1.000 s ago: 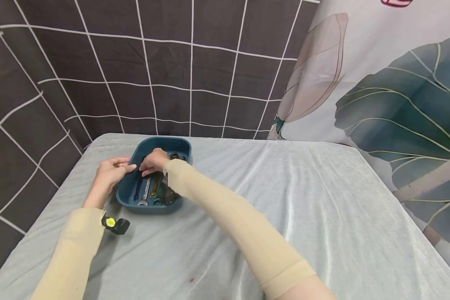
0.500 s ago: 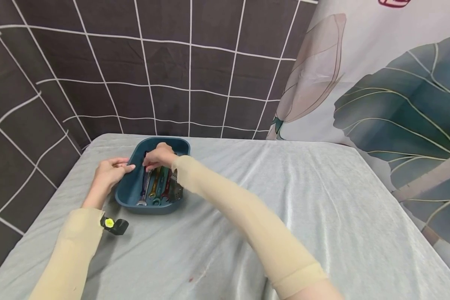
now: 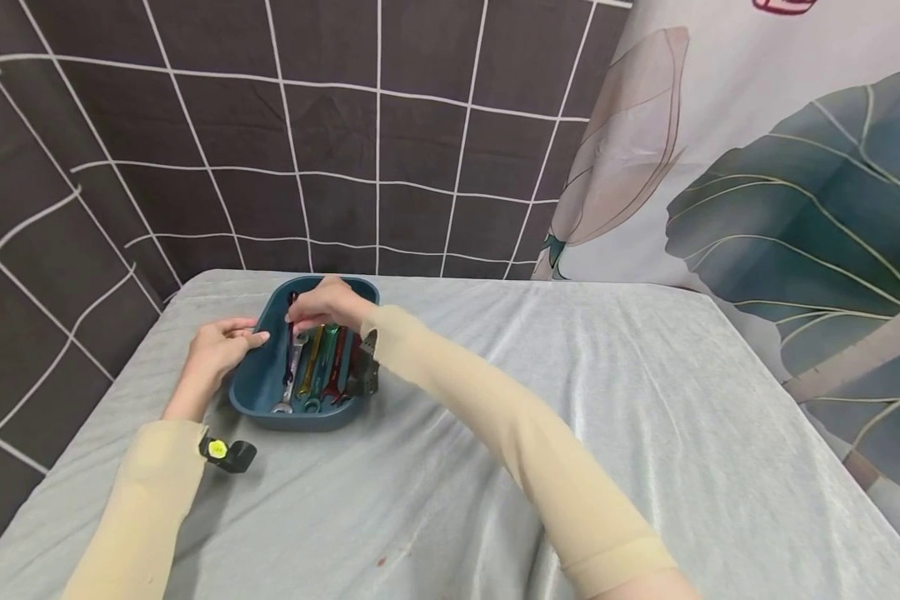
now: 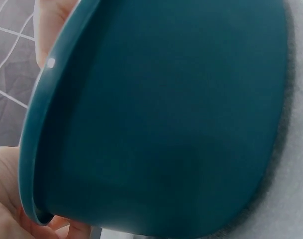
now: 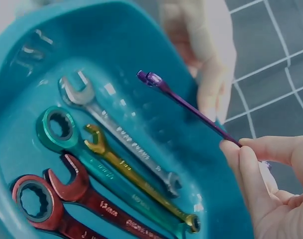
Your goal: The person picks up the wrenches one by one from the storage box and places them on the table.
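Observation:
My right hand [image 3: 328, 302] pinches a purple wrench [image 5: 191, 108] between thumb and fingertips, tilted above the blue plastic tub [image 3: 292, 422]. Its open end points away from the fingers in the right wrist view. My left hand [image 3: 216, 348] grips the tub's left rim [image 4: 34, 134]; part of that hand is hidden behind the wall in the left wrist view. Inside the tub lie a silver wrench [image 5: 126, 133], a gold wrench [image 5: 141, 174], a green wrench [image 5: 99, 167] and two red wrenches [image 5: 79, 191], side by side.
The tub stands at the back left of a table covered with a pale grey cloth [image 3: 450, 400]. Behind it hangs a dark curtain with white grid lines [image 3: 337, 133]. A leaf-print curtain [image 3: 802, 217] hangs at the right.
My right hand has risen and shifted slightly back and to the right, lifting the purple wrench off the tub's floor. My left hand stays on the rim.

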Motion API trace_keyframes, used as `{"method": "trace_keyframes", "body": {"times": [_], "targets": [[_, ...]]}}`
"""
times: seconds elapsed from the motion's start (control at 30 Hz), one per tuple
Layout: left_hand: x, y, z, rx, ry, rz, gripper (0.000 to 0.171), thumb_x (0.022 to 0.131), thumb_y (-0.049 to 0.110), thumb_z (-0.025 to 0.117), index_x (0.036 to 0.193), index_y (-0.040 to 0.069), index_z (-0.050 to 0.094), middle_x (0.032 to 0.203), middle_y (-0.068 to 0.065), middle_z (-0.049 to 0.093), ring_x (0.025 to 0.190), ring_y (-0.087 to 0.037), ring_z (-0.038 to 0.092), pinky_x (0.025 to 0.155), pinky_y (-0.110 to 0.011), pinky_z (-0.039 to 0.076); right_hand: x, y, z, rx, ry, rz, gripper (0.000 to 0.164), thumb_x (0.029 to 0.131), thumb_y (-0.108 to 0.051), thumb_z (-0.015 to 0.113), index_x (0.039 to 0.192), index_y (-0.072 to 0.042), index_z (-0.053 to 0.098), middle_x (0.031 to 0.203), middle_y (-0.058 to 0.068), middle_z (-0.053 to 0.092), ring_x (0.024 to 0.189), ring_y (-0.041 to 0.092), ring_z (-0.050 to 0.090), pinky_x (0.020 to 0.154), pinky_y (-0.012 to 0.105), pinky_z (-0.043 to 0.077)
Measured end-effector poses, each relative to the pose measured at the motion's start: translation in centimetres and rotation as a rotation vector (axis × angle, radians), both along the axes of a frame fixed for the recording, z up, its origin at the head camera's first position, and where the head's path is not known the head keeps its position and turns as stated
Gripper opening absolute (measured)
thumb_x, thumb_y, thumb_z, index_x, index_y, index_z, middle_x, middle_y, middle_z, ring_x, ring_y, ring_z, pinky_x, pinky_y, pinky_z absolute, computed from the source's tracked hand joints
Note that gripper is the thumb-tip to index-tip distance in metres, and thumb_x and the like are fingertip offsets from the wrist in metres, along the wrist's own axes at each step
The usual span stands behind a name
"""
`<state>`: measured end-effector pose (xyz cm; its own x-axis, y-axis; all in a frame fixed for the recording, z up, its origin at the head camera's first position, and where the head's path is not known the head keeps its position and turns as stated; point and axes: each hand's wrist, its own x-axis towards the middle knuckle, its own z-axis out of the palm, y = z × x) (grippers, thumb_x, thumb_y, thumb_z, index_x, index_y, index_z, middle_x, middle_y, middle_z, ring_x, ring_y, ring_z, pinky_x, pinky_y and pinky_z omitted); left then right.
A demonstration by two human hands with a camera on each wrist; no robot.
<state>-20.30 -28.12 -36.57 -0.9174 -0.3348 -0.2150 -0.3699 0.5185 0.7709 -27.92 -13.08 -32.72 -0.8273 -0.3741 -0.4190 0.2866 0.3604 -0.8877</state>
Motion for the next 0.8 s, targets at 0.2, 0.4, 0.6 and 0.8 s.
{"method": "trace_keyframes", "body": {"times": [0.2, 0.4, 0.6, 0.8], "targets": [[0.1, 0.0, 0.0, 0.017, -0.003, 0.006, 0.055, 0.094, 0.028, 0.059, 0.138, -0.002, 0.048, 0.119, -0.019, 0.057, 0.096, -0.021, 0.052, 0.068, -0.023, 0.042, -0.5, 1.0, 0.6, -0.054, -0.06, 0.076, 0.008, 0.082, -0.001, 0.071, 0.079, 0.006, 0.073, 0.064, 0.012, 0.069, 0.047, 0.011, 0.062, 0.1, 0.039, 0.047], [0.2, -0.1, 0.0, 0.011, 0.001, -0.002, 0.055, 0.094, 0.029, 0.059, 0.138, -0.003, 0.048, 0.114, -0.018, 0.057, 0.096, -0.023, 0.052, 0.068, -0.024, 0.042, -0.5, 1.8, 0.7, -0.122, -0.122, 0.085, 0.01, 0.083, 0.001, 0.07, 0.074, 0.005, 0.071, 0.063, 0.012, 0.068, 0.049, 0.013, 0.064, 0.104, 0.041, 0.045], [0.1, -0.2, -0.2, 0.011, 0.005, -0.005, 0.055, 0.093, 0.029, 0.059, 0.137, -0.002, 0.049, 0.114, -0.016, 0.058, 0.093, -0.019, 0.052, 0.068, -0.023, 0.042, -0.3, 2.5, 0.6, -0.172, -0.148, 0.063, 0.005, 0.083, 0.004, 0.068, 0.082, 0.008, 0.071, 0.062, 0.007, 0.067, 0.05, 0.012, 0.064, 0.098, 0.036, 0.046], [0.0, -0.3, -0.3, 0.014, 0.015, -0.005, 0.055, 0.094, 0.029, 0.059, 0.137, -0.003, 0.049, 0.125, -0.025, 0.058, 0.097, -0.018, 0.055, 0.069, -0.021, 0.042, -0.3, 3.2, 0.5, -0.187, -0.142, 0.044, 0.004, 0.083, 0.004, 0.069, 0.085, 0.006, 0.071, 0.062, 0.006, 0.067, 0.051, 0.011, 0.064, 0.102, 0.037, 0.042]]}}
